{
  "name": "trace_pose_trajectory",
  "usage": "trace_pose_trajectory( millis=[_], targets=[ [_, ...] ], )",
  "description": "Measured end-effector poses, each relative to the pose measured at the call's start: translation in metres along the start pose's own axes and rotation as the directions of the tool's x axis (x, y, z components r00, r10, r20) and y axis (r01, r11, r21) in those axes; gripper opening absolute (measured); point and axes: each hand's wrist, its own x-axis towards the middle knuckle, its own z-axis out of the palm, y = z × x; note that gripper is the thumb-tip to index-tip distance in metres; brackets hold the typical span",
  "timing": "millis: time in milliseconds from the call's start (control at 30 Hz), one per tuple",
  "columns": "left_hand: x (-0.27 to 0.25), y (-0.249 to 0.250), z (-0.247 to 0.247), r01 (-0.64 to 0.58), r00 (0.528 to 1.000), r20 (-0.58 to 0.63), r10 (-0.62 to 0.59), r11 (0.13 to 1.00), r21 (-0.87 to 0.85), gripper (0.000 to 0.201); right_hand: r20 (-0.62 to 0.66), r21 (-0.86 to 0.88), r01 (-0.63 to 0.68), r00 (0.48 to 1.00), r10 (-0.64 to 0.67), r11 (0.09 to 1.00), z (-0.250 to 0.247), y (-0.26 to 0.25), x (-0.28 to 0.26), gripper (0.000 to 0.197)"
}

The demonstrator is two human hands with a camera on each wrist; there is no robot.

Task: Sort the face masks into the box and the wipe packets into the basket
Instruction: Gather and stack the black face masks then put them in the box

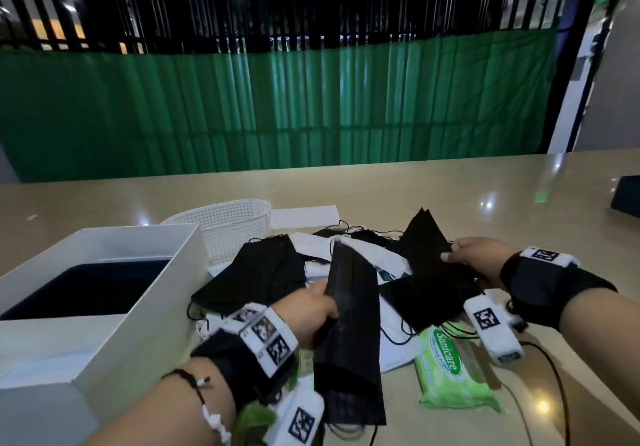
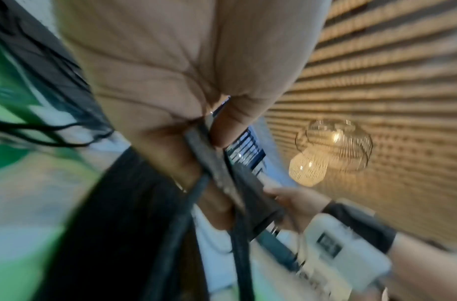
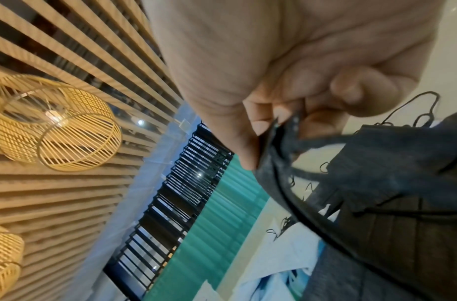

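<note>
A heap of black face masks (image 1: 263,272) and white face masks (image 1: 374,258) lies on the table in the head view. My left hand (image 1: 311,314) grips a black mask stack (image 1: 349,334) that hangs down toward me; the left wrist view shows the fingers (image 2: 176,154) pinching it. My right hand (image 1: 474,260) pinches another bunch of black masks (image 1: 426,248), lifted above the heap, with the fingertips (image 3: 250,142) closed on its edge. A green wipe packet (image 1: 450,369) lies near the front. The white box (image 1: 114,293) stands at left, the white basket (image 1: 228,227) behind it.
A white card (image 1: 304,216) lies behind the heap. A dark flat object (image 1: 627,196) sits at the table's right edge. A black cable (image 1: 550,369) runs along the front right. More green packaging (image 1: 256,418) shows under my left wrist. A green curtain hangs beyond the table.
</note>
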Motion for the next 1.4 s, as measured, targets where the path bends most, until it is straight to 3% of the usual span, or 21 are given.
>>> trace_pose_trajectory(
  millis=[67,100,133,167,300,467,600,733,867,1033,1233,1300,1400],
  targets=[
    [0.002,-0.016,0.002,0.072,0.997,-0.049,-0.062,0.971,0.226,0.044,-0.019,0.081,0.014,1.000,-0.013,0.997,-0.002,0.001,-0.004,0.028],
    [0.003,-0.021,0.002,0.108,0.992,-0.095,-0.079,0.928,0.357,0.041,-0.021,0.105,0.025,1.000,-0.023,0.994,-0.002,0.002,-0.005,0.028],
    [0.002,-0.023,0.000,0.125,0.988,-0.141,-0.067,0.879,0.460,0.025,-0.015,0.103,0.033,0.999,-0.031,0.994,0.000,0.002,-0.007,0.029],
    [-0.001,-0.024,-0.002,0.142,0.983,-0.173,-0.058,0.840,0.524,0.018,-0.009,0.102,0.044,0.999,-0.043,0.994,0.002,0.002,-0.009,0.029],
    [-0.004,-0.023,-0.008,0.146,0.977,-0.211,-0.019,0.784,0.604,0.032,0.016,0.076,0.081,0.997,-0.082,0.994,0.013,-0.001,-0.016,0.032],
    [0.005,-0.025,-0.014,0.183,0.974,-0.211,-0.084,0.841,0.509,0.028,0.046,0.016,0.133,0.990,-0.134,0.991,0.016,-0.003,-0.023,0.031],
    [0.012,-0.024,-0.017,0.207,0.955,-0.286,-0.086,0.879,0.430,0.024,0.104,0.091,0.119,0.986,-0.128,0.989,0.013,-0.002,-0.027,0.022],
    [0.012,-0.018,-0.017,0.249,0.948,-0.303,-0.101,0.827,0.504,0.056,0.175,0.212,0.104,0.974,-0.143,0.972,0.012,-0.005,-0.033,0.022],
    [0.016,-0.016,-0.012,0.199,0.957,-0.283,-0.065,0.857,0.476,0.032,0.236,0.361,0.115,0.949,-0.210,0.925,0.014,-0.013,-0.036,0.025],
    [0.022,-0.023,-0.008,0.179,0.953,-0.292,-0.076,0.922,0.344,0.033,0.349,0.428,0.090,0.901,-0.256,0.899,0.032,-0.021,-0.049,0.020],
    [0.022,-0.025,-0.008,0.161,0.975,-0.181,-0.128,0.969,0.187,0.021,0.461,0.536,0.071,0.810,-0.362,0.841,0.060,-0.022,-0.057,0.020],
    [0.023,-0.024,-0.014,0.160,0.979,-0.143,-0.149,0.985,0.068,0.017,0.477,0.549,0.045,0.803,-0.358,0.835,0.067,-0.019,-0.055,0.022],
    [0.042,-0.038,-0.029,0.175,0.974,-0.149,-0.170,0.984,0.020,0.020,0.503,0.436,0.020,0.823,-0.262,0.900,0.082,-0.013,-0.051,0.023]
  ],
)
